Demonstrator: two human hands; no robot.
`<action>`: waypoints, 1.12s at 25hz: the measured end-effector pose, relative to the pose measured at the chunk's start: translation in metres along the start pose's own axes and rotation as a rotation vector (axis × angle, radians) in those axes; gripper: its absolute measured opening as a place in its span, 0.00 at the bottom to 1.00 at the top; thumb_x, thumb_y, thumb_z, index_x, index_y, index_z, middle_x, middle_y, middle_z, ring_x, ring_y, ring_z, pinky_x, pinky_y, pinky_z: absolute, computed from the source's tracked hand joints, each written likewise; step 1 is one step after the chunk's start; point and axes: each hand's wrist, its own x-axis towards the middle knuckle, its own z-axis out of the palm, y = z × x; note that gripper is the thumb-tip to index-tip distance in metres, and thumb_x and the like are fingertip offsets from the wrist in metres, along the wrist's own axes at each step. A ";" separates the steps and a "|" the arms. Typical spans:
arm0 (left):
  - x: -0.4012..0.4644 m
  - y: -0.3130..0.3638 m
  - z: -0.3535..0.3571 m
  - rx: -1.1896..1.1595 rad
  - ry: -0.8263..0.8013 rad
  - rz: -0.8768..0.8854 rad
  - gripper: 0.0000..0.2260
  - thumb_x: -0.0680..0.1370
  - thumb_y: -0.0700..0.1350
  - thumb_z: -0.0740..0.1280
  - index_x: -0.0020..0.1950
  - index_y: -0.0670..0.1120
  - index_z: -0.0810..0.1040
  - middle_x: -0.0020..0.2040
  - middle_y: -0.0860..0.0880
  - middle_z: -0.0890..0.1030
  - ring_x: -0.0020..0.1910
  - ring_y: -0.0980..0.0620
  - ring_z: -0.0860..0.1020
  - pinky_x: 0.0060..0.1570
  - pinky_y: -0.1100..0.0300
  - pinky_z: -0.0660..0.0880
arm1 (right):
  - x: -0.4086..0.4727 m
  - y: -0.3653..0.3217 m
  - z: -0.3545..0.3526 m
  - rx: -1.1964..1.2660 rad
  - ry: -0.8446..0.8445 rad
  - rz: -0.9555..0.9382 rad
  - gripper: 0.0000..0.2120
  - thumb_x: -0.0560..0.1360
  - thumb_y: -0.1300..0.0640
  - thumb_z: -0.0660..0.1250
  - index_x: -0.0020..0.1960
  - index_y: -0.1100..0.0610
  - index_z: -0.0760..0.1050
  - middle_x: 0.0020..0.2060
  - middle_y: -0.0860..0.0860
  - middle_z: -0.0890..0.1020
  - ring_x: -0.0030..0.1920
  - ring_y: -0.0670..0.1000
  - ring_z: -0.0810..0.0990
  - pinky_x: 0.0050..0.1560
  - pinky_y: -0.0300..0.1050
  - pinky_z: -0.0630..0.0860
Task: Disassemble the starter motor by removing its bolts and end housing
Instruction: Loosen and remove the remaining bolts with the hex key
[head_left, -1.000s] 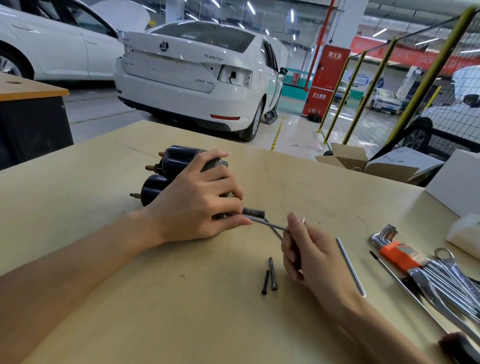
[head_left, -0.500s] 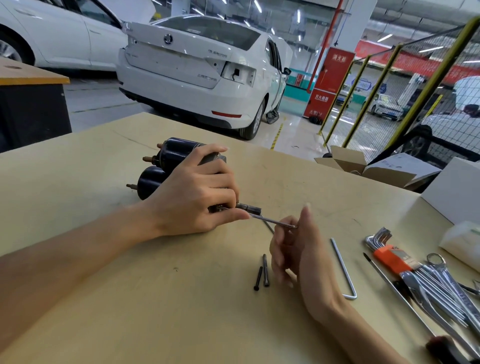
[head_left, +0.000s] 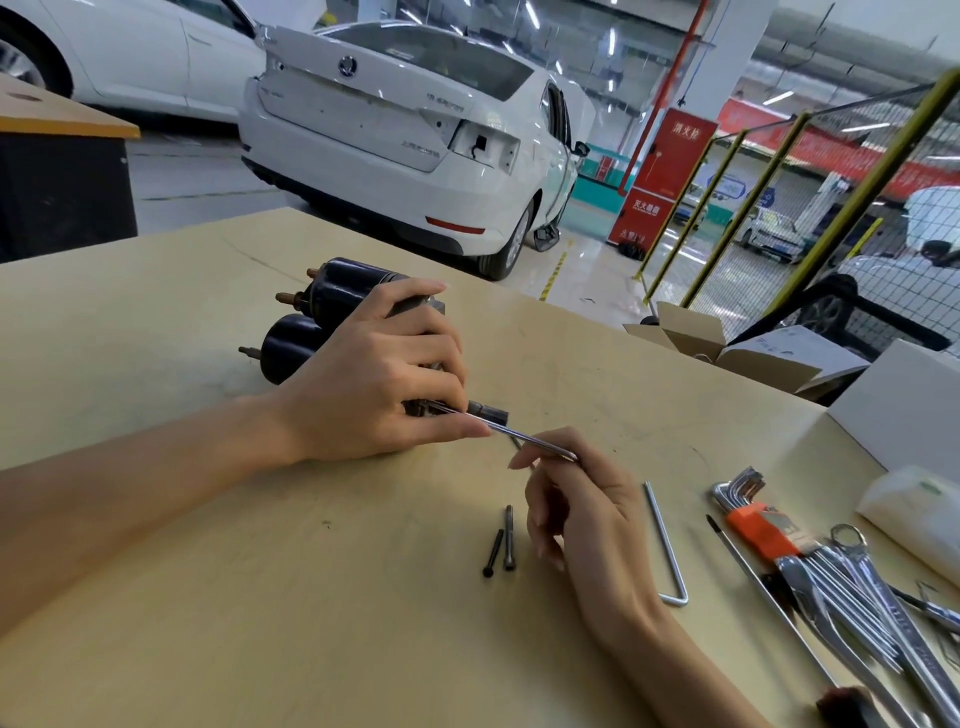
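The black starter motor (head_left: 332, 306) lies on the wooden table (head_left: 156, 364), its two cylinders pointing left. My left hand (head_left: 379, 384) grips it from above, covering its right end. A thin silver hex key (head_left: 524, 439) runs from under my left fingertips out to my right hand (head_left: 576, 509), whose fingers pinch its free end. A short dark shaft end (head_left: 491, 412) sticks out of the motor just past my left fingers. Two loose black bolts (head_left: 501, 540) lie side by side on the table, left of my right hand.
An L-shaped hex key (head_left: 665, 545) lies right of my right hand. An orange-holder hex key set (head_left: 753, 519), wrenches (head_left: 852, 587) and a long screwdriver (head_left: 753, 577) fill the right side. A white box (head_left: 904, 410) and open cardboard box (head_left: 727, 343) stand at the far edge.
My right hand has turned the hex key's free end, its fingers shifting from wrapped around it to pinching it at the tips. My left hand keeps its hold on the motor.
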 end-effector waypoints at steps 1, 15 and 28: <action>0.000 0.000 0.000 0.001 0.000 0.002 0.14 0.77 0.57 0.71 0.37 0.49 0.84 0.39 0.55 0.82 0.48 0.51 0.81 0.71 0.44 0.63 | 0.000 -0.001 0.000 -0.011 -0.001 0.000 0.21 0.80 0.69 0.51 0.39 0.57 0.78 0.23 0.55 0.67 0.21 0.51 0.65 0.23 0.36 0.62; 0.001 0.000 -0.001 0.050 0.008 -0.021 0.18 0.78 0.56 0.70 0.33 0.47 0.80 0.37 0.54 0.81 0.46 0.50 0.80 0.72 0.46 0.62 | 0.004 -0.003 0.004 -0.007 0.196 0.190 0.04 0.81 0.58 0.62 0.49 0.55 0.75 0.25 0.50 0.71 0.23 0.47 0.66 0.22 0.37 0.62; 0.002 0.001 0.001 0.039 0.011 -0.008 0.17 0.77 0.56 0.71 0.34 0.48 0.82 0.37 0.54 0.81 0.44 0.50 0.81 0.71 0.45 0.64 | 0.006 -0.004 -0.004 0.198 0.107 0.269 0.25 0.83 0.47 0.54 0.32 0.57 0.74 0.24 0.52 0.69 0.21 0.49 0.65 0.20 0.38 0.58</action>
